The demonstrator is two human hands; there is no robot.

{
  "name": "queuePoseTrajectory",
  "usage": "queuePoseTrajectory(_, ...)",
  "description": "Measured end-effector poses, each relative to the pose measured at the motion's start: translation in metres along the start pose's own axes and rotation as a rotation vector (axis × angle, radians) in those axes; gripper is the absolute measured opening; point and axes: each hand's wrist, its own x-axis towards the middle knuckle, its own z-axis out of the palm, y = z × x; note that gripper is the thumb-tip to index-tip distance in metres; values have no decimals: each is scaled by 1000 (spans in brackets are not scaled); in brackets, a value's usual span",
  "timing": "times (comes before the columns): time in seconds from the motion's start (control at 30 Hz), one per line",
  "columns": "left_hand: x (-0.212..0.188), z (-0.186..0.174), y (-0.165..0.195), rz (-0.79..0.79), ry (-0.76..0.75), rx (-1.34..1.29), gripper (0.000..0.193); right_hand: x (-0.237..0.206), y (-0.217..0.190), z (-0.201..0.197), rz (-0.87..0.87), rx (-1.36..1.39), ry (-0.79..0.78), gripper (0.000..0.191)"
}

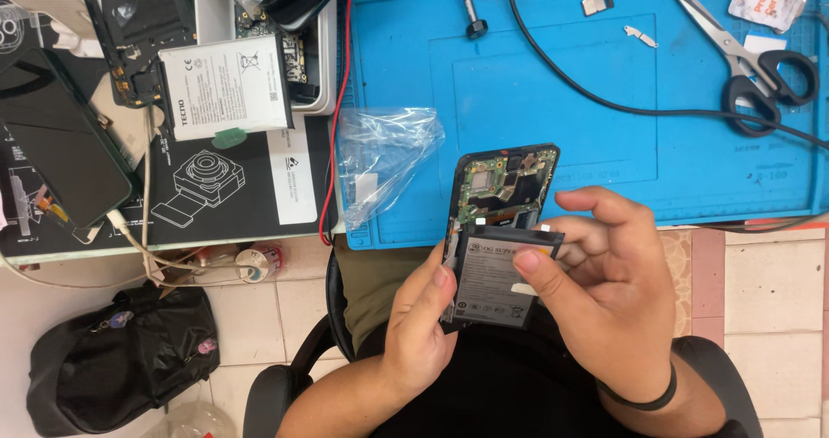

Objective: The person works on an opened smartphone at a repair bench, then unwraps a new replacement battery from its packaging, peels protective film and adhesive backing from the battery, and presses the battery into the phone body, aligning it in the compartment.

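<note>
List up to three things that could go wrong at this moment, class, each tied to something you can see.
1. The opened phone is held in mid-air in front of the blue mat, above tiled floor; a slip could drop it.
2. The right hand pinches the battery by its edge; bending might damage it.
3. The exposed circuit board could be scratched.
</note>
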Motion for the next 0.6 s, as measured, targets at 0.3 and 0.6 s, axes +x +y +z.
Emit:
queuePoseTrajectory(0.3, 1, 0, -3, 5, -2, 25, 54, 3, 0, 1, 24, 4, -25, 53)
queuePoseTrajectory(0.6, -2, -1, -3, 19, 31, 118, 53, 3, 3, 3, 6, -20, 1, 51)
